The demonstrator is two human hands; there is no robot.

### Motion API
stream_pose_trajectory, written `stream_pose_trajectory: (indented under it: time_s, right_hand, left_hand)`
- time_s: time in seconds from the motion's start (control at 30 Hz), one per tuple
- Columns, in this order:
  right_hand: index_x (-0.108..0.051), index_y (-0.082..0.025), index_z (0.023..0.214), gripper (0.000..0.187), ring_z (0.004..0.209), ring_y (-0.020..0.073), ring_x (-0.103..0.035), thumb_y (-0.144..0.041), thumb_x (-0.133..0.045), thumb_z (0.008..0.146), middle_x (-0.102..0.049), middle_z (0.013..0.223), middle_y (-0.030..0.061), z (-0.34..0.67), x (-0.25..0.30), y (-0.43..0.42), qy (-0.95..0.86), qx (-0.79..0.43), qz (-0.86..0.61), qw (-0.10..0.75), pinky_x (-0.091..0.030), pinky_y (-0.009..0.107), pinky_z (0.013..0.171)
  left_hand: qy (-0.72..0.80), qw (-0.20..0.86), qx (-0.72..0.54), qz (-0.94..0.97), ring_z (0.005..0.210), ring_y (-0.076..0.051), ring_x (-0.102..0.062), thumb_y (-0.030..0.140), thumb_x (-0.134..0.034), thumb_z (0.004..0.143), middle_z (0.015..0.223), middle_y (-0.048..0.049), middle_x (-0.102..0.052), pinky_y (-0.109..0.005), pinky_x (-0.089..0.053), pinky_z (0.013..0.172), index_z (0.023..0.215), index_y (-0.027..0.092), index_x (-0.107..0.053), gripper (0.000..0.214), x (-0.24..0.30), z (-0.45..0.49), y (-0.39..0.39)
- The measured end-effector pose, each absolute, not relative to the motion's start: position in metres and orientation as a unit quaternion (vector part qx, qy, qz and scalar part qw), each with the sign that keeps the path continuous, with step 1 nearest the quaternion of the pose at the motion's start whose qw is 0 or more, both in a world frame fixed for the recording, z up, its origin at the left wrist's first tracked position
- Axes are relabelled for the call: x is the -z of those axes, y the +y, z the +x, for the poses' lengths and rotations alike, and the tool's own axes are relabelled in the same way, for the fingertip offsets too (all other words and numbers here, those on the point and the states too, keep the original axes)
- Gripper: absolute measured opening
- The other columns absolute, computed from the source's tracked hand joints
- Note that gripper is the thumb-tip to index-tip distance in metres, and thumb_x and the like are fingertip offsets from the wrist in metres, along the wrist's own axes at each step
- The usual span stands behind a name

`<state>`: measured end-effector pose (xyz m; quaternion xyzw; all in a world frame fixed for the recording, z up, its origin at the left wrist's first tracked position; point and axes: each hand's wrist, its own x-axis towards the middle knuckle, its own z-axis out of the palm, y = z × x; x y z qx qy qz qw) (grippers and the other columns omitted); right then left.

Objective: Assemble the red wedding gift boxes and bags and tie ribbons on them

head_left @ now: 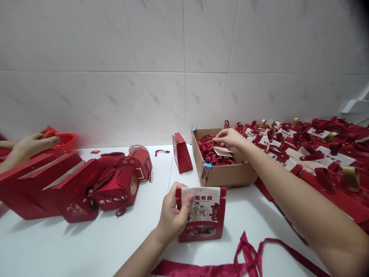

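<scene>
My left hand [173, 215] grips a flat red gift bag [204, 215] with a white printed front, holding it upright on the white table, thumb across its top edge. My right hand [229, 137] reaches into an open cardboard box [225, 175] full of red ribbons [211, 154], its fingers pinched on a ribbon with a small paper tag [222, 151].
Folded red gift boxes [115, 181] lie left of centre, and a red box [181, 153] stands by the cardboard box. Several finished red bags with ribbons [311, 154] cover the right side. Another person's hand [29, 146] is at far left near a red basket [67, 140]. A red ribbon [248, 254] lies in front.
</scene>
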<state>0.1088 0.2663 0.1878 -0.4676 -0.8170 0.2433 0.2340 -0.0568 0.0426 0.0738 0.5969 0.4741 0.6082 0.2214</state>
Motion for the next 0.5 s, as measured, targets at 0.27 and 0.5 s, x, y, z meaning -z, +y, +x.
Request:
stream_pose_trajectory:
  time_s: [0.27,0.5]
  right_hand:
    - [-0.064,-0.017,0.083,0.037,0.05,0.0087,-0.056,-0.049,-0.077,0.07,-0.068,0.07,0.0044,0.169,-0.198,0.182,-0.71,-0.428,-0.293,0.477,-0.042,0.019,0.041]
    - [-0.06,-0.019,0.085,0.026,0.055,0.0105,-0.06,-0.04,-0.075,0.077,-0.065,0.066,0.0011,0.162,-0.173,0.15,-0.685,-0.528,-0.218,0.452,-0.05,0.02,0.046]
  left_hand:
    - [0.469,0.2,-0.611,0.605,0.056,-0.012,-0.05,0.036,-0.051,0.092,0.066,0.0031,-0.051,-0.023,-0.041,0.053,0.081,0.022,-0.044,0.02,-0.072,-0.057,0.042]
    - [0.465,0.161,-0.621,0.61,0.054,-0.01,-0.048,0.027,-0.053,0.092,0.065,0.0052,-0.05,-0.02,-0.04,0.051,0.085,0.022,-0.047,0.01,-0.071,-0.055,0.043]
